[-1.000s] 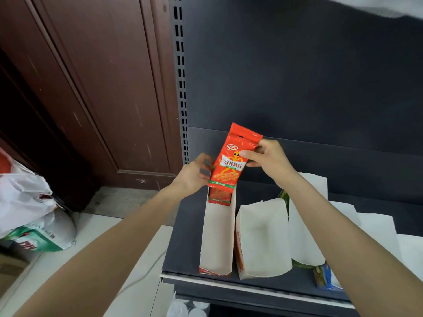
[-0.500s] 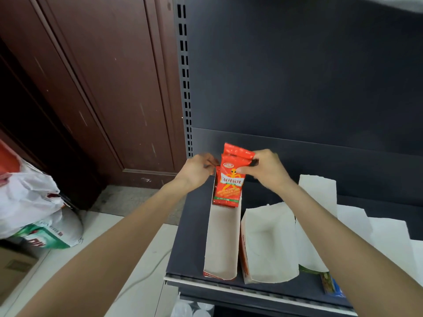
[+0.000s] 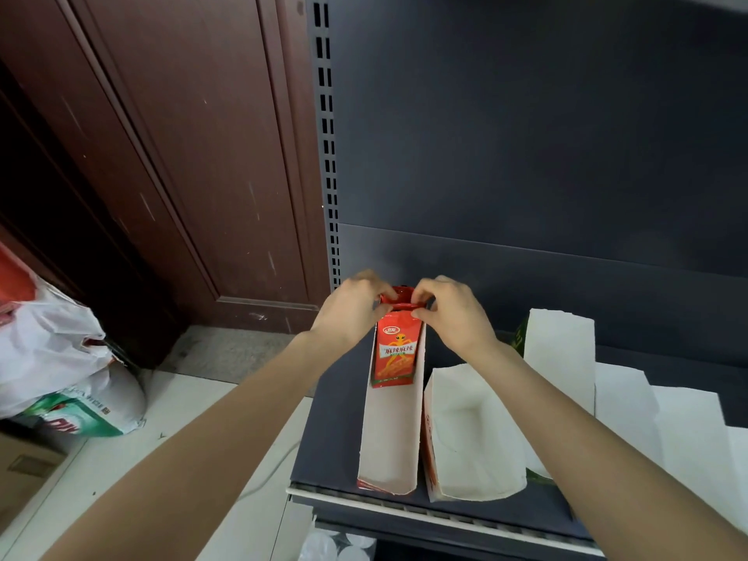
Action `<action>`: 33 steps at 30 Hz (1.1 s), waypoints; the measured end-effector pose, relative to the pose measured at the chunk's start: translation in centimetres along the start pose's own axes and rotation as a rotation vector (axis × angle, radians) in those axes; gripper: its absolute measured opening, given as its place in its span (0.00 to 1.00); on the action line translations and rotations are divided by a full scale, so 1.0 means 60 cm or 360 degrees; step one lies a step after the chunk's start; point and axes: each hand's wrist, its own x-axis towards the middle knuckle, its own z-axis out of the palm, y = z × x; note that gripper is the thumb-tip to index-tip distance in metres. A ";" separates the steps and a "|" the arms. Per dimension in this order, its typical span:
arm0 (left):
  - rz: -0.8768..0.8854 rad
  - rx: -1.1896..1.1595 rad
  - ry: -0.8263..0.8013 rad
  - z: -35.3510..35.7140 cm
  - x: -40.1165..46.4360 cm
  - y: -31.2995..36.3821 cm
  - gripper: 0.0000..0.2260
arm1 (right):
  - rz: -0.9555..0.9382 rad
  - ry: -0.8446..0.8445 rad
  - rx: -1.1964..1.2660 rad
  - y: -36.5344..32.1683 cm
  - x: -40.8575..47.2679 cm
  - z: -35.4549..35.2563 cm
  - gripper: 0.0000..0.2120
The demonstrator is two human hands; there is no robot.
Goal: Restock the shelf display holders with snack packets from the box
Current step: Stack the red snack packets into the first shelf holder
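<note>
I have the red snack packet (image 3: 394,352) at the back end of the long white holder (image 3: 387,435), the one at the left of the shelf (image 3: 330,431). My left hand (image 3: 351,313) pinches the top left corner of the packet, and my right hand (image 3: 449,313) pinches the top right corner, fingers curled tight on the shiny top edge. The packet leans back inside the holder, and its bottom sits on the holder floor.

To do this well, I think I should push the packet straight back until it stands flat against the back wall, then let go with both hands at once so it does not flop forward. I should keep it square between the two side walls.

The packet is thin, crinkly foil, flat and long like a ribbon, so it bends with ease. The holder is plain white card, a narrow open trough with a low front lip. Beside it stands a wider card holder (image 3: 471,435), with nothing that I can see inside. The shelf is dark, smooth metal
</note>
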 end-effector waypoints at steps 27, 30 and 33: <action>-0.0027 -0.0251 0.0076 -0.013 -0.217 0.156 0.08 | 0.0314 0.0367 0.0313 -0.048 -0.288 -0.035 0.08; 0.0072 -0.0344 -0.0098 0.026 -0.274 0.193 0.07 | 0.0484 0.0376 0.0285 -0.030 -0.386 -0.030 0.09; 0.0149 -0.0453 -0.0326 0.075 -0.330 0.241 0.05 | 0.0656 0.0326 0.0198 -0.003 -0.493 -0.032 0.09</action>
